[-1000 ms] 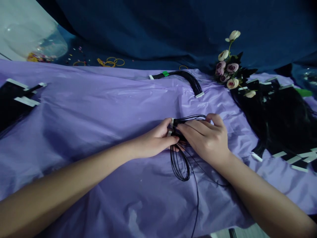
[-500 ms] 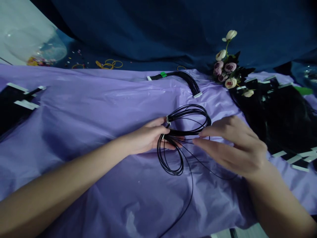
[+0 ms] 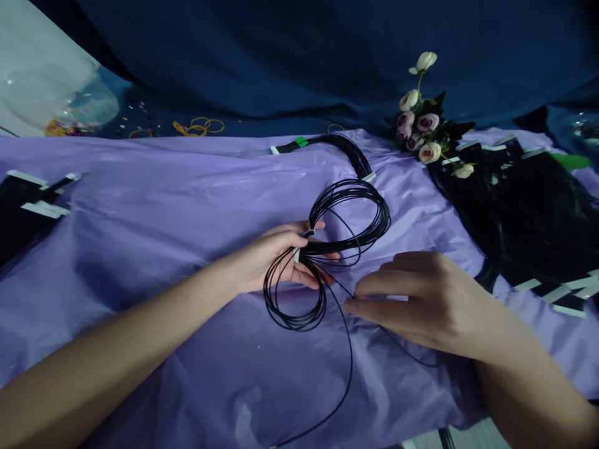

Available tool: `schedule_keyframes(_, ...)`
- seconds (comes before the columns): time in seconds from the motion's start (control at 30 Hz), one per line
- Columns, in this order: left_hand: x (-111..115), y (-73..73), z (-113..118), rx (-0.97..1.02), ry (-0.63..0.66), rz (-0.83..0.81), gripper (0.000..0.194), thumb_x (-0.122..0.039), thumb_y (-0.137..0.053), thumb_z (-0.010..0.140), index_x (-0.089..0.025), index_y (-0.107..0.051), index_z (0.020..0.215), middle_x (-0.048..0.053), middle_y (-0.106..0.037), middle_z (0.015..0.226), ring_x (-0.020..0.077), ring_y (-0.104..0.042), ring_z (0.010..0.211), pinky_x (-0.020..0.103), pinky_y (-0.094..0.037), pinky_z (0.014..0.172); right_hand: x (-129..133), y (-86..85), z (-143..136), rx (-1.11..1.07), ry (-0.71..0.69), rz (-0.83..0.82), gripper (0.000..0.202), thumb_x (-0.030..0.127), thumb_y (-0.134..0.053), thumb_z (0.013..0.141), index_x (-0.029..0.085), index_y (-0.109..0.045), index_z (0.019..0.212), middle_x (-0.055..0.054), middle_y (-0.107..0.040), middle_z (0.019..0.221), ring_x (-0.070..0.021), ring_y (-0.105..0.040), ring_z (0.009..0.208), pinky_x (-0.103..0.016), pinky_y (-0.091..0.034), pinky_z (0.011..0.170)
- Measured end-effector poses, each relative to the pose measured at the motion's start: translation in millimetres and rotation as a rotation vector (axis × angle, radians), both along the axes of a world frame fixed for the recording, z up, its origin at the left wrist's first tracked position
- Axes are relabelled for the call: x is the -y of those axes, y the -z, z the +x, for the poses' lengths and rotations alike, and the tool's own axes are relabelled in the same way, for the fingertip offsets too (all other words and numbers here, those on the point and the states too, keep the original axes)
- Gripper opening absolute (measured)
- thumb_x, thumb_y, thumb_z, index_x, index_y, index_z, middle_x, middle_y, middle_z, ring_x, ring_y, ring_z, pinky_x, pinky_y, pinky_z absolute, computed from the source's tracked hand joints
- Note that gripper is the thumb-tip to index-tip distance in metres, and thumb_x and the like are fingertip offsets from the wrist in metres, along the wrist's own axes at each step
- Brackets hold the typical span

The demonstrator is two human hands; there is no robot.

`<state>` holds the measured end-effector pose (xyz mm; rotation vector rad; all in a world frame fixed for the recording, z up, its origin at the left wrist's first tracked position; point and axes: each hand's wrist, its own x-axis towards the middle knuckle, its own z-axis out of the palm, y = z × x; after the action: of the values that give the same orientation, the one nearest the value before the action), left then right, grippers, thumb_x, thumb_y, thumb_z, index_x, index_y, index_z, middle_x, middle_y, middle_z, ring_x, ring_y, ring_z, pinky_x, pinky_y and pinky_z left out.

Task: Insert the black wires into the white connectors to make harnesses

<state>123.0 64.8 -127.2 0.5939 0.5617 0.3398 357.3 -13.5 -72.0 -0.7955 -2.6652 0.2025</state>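
Note:
My left hand (image 3: 281, 255) grips a coiled bundle of thin black cables (image 3: 350, 245) near its white connectors, thumb on top and fingers underneath. One large loop stands up to the right of the hand and a smaller one hangs below it. Two loose strands trail away, one curving down toward the front edge. At the right, my right hand (image 3: 388, 296) pinches one of these strands between thumb and forefinger, just below the large loop. All of this is over a purple sheet (image 3: 178, 206).
Another black cable bundle (image 3: 344, 144) with green tape lies behind. Cable piles with white connectors lie at left (image 3: 19, 206) and right (image 3: 538, 206). Artificial flowers (image 3: 427, 123) stand at back right, yellow rubber bands (image 3: 199, 128) and a clear bag (image 3: 88, 103) at back left.
My right hand has moved down and left from the large loop to a loose strand. The large loop has opened rounder and higher, and the small loop has shifted left.

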Motion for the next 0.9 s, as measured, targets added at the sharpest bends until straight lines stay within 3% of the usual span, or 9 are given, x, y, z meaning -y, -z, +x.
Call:
schedule_keyframes(0.23,-1.2,-2.6,1.8,0.048,0.009,-0.002,0.052,-0.016,-0.049,0.083,-0.017,-0.035,0.133,0.009,-0.072,0.092,0.0255,-0.073,0.070,0.030,-0.054,0.057,-6.5,-5.5,14.5,-0.247,-0.038,-0.222,0.018,0.011,-0.056,0.090,0.019,-0.068,0.100,-0.004,-0.070,0.096,-0.0111,-0.066,0.077,-0.025,-0.050,0.066)
schedule_keyframes(0.33,-0.7,-3.6,2.2,0.008,-0.022,-0.001,0.050,-0.015,-0.049,0.082,-0.017,-0.038,0.131,0.009,-0.072,0.093,0.0240,-0.072,0.068,0.030,-0.053,0.057,-7.1,-8.6,20.9,-0.457,-0.058,-0.344,0.020,0.008,-0.064,0.084,0.020,-0.070,0.098,-0.003,-0.069,0.091,-0.0107,-0.066,0.073,-0.022,-0.053,0.062)
schedule_keyframes(0.43,-0.3,-2.7,1.9,0.010,-0.033,-0.001,0.051,-0.015,-0.050,0.082,-0.016,-0.038,0.131,0.010,-0.072,0.097,0.0224,-0.072,0.069,0.031,-0.054,0.062,-7.1,-8.6,27.0,-0.673,-0.048,-0.408,0.018,0.015,-0.066,0.084,0.023,-0.071,0.099,-0.003,-0.065,0.079,-0.0121,-0.063,0.063,-0.025,-0.054,0.057)
schedule_keyframes(0.57,0.0,-1.6,1.9,0.001,-0.052,0.001,0.048,-0.016,-0.050,0.082,-0.016,-0.040,0.129,0.010,-0.072,0.097,0.0222,-0.072,0.069,0.030,-0.053,0.063,-11.9,-3.5,33.9,-1.012,0.057,-0.426,0.017,0.043,-0.057,0.089,0.042,-0.071,0.099,0.001,-0.040,0.055,-0.0170,-0.055,0.059,-0.033,-0.054,0.062)
schedule_keyframes(0.63,0.5,-2.2,2.4,-0.001,-0.065,0.003,0.043,-0.018,-0.050,0.084,-0.018,-0.042,0.127,0.009,-0.071,0.098,0.0216,-0.072,0.071,0.029,-0.053,0.064,-15.1,-1.6,34.2,-1.106,0.074,-0.456,0.022,0.047,-0.048,0.094,0.049,-0.068,0.104,0.004,-0.023,0.047,-0.0146,-0.044,0.046,-0.028,-0.050,0.055)
schedule_keyframes(0.7,1.7,-3.6,3.2,-0.018,-0.076,0.012,0.040,-0.020,-0.050,0.087,-0.020,-0.042,0.126,0.009,-0.071,0.101,0.0208,-0.072,0.074,0.029,-0.053,0.066,-15.4,-1.3,30.6,-1.084,0.026,-0.509,0.033,0.044,-0.035,0.100,0.049,-0.064,0.113,0.007,-0.015,0.041,-0.0109,-0.028,0.033,-0.021,-0.039,0.042)
schedule_keyframes(0.8,4.6,-6.4,5.5,-0.081,-0.090,0.041,0.039,-0.019,-0.050,0.087,-0.020,-0.041,0.125,0.010,-0.071,0.103,0.0205,-0.072,0.077,0.029,-0.053,0.069,-7.1,-2.6,19.2,-1.008,-0.002,-0.553,0.043,0.044,-0.024,0.102,0.042,-0.059,0.126,0.009,-0.022,0.033,-0.0087,-0.020,0.025,-0.021,-0.029,0.032)
schedule_keyframes(0.9,8.4,-8.6,9.2,-0.117,-0.090,0.076,0.034,-0.018,-0.050,0.087,-0.018,-0.041,0.119,0.013,-0.070,0.102,0.0213,-0.072,0.079,0.031,-0.052,0.072,6.2,-3.1,7.2,-1.022,0.219,-0.643,0.033,0.045,-0.054,0.092,0.035,-0.064,0.121,0.008,-0.048,0.040,-0.0071,-0.030,0.024,-0.023,-0.033,0.030)
